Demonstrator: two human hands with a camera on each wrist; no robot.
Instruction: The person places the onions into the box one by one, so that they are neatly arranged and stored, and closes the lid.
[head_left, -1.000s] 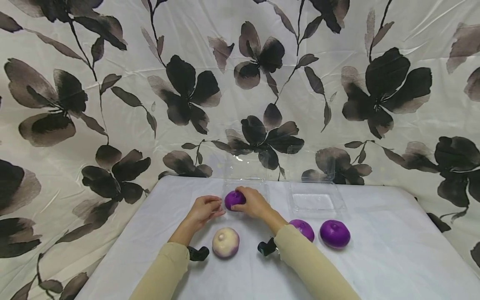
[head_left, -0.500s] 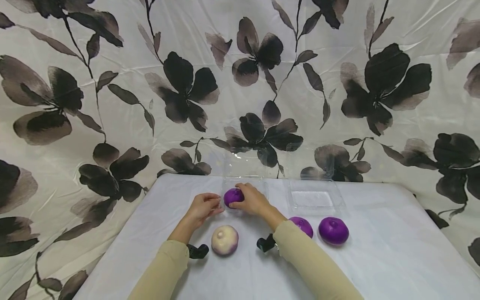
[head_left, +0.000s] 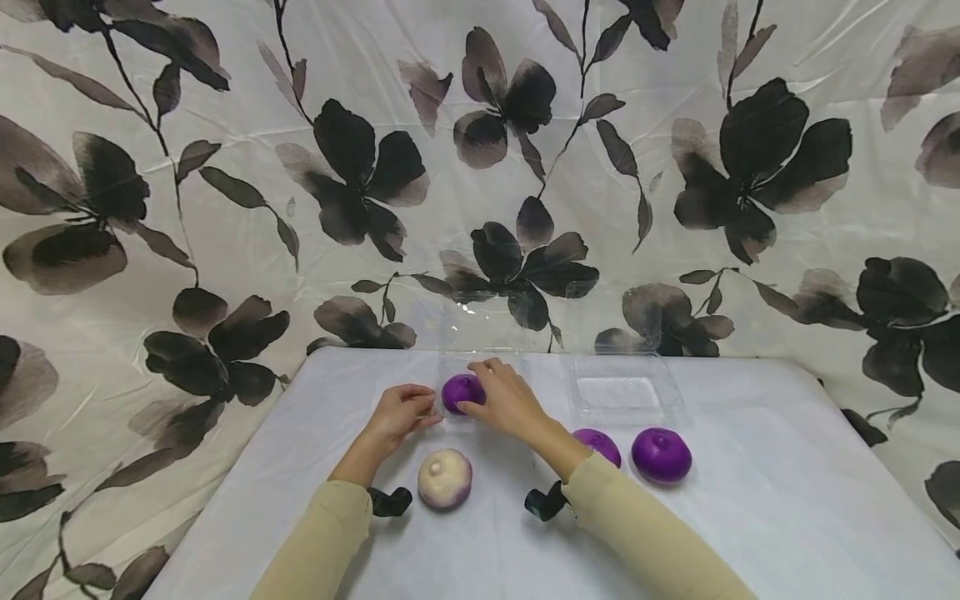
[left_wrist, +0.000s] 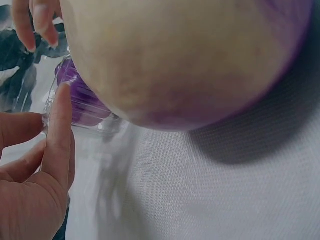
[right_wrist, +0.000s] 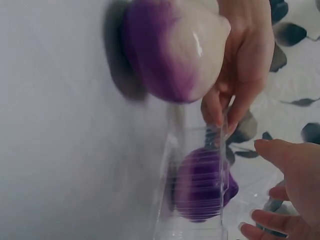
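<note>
A purple turnip sits inside the left clear plastic clamshell container, seen through its ribbed wall in both wrist views. My left hand pinches that container's near left rim between thumb and fingers. Over the container, my right hand has its fingers spread beside the turnip; in the right wrist view its fingertips stand apart from it. A cream-and-purple turnip rests on the cloth between my forearms, large in the left wrist view. Farther right lie two purple turnips, one full purple turnip and another purple turnip partly behind my right sleeve.
A second clear container, lid raised, stands at the back right of the white-covered table. Behind the table's back edge hangs a floral curtain. Black camera mounts jut inward from my wrists.
My right fingers have opened and drawn slightly away from the purple turnip in the container. My left hand keeps its place at the rim. The head view has shifted slightly.
</note>
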